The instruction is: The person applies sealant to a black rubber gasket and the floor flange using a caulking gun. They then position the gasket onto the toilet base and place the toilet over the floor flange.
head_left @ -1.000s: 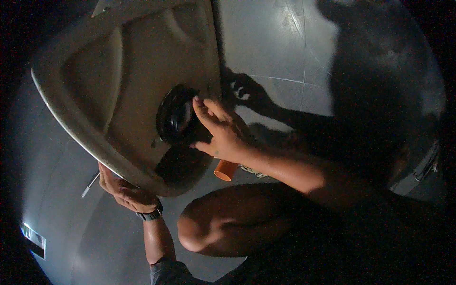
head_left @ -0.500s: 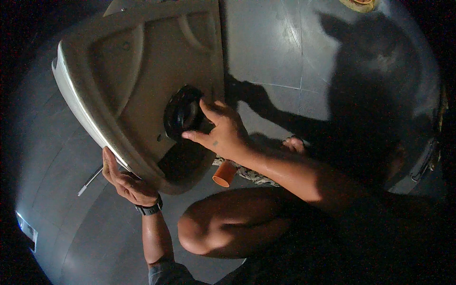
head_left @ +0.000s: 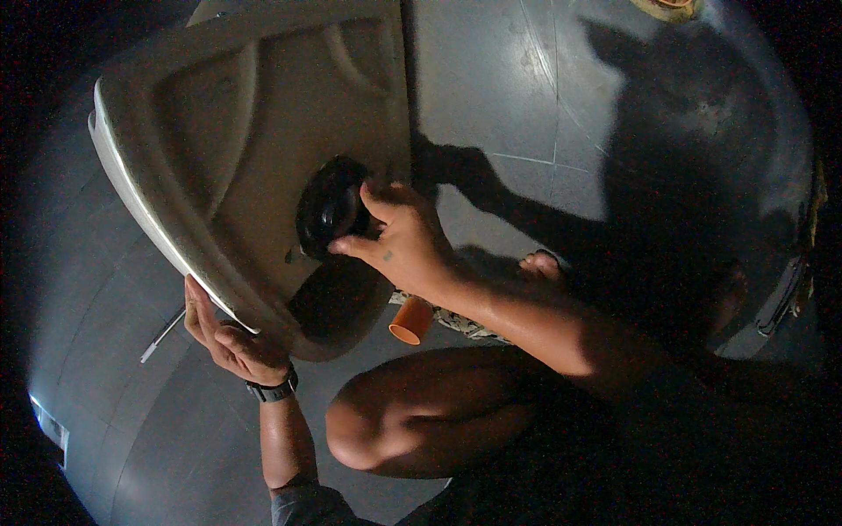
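A cream-coloured moulded basin stands tilted on its edge on a grey tiled floor, its underside facing me. A black round fitting sits in the middle of that underside. My right hand is closed around the right side of the black fitting, thumb on top and fingers below. My left hand, with a dark watch on the wrist, grips the basin's lower rim from underneath and steadies it.
A short orange tube lies on the floor under my right wrist, next to a patterned cloth. My bent knee is below it. A thin white stick lies on the floor to the left. Grey tiles stretch beyond the basin.
The basin has shifted right and tilted more upright in view. My right hand has turned on the black fitting, fingers now curled lower. My left hand keeps holding the rim.
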`<move>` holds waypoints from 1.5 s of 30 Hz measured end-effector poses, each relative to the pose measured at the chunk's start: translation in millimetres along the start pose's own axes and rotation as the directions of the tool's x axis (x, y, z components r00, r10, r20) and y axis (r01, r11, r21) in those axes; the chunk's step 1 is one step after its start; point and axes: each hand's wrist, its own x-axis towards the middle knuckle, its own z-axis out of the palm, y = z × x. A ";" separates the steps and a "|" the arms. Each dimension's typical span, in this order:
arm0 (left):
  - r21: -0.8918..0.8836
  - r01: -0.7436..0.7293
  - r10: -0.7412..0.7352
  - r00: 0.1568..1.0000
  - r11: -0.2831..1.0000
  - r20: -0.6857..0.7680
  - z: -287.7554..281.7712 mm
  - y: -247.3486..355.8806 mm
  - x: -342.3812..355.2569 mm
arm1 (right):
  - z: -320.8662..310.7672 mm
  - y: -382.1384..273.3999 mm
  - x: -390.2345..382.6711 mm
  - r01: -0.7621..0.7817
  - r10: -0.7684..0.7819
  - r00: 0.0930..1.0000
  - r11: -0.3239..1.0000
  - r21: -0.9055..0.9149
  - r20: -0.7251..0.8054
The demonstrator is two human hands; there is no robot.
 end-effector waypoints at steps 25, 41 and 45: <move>-0.010 -0.055 0.055 0.998 0.998 0.019 -3.5 -1.1 3.8 | -1.3 -9.3 15.0 -0.010 0.012 0.999 0.997 -0.072 0.030; -0.136 -0.009 -0.012 0.988 0.991 -0.155 4.9 -15.1 -0.6 | -49.5 7.7 22.5 -0.017 0.108 0.946 0.958 -0.287 0.305; -0.251 0.053 -0.101 0.978 0.966 -0.182 4.4 -11.6 -0.7 | -41.3 -0.5 10.6 0.036 0.065 0.952 0.946 -0.321 0.299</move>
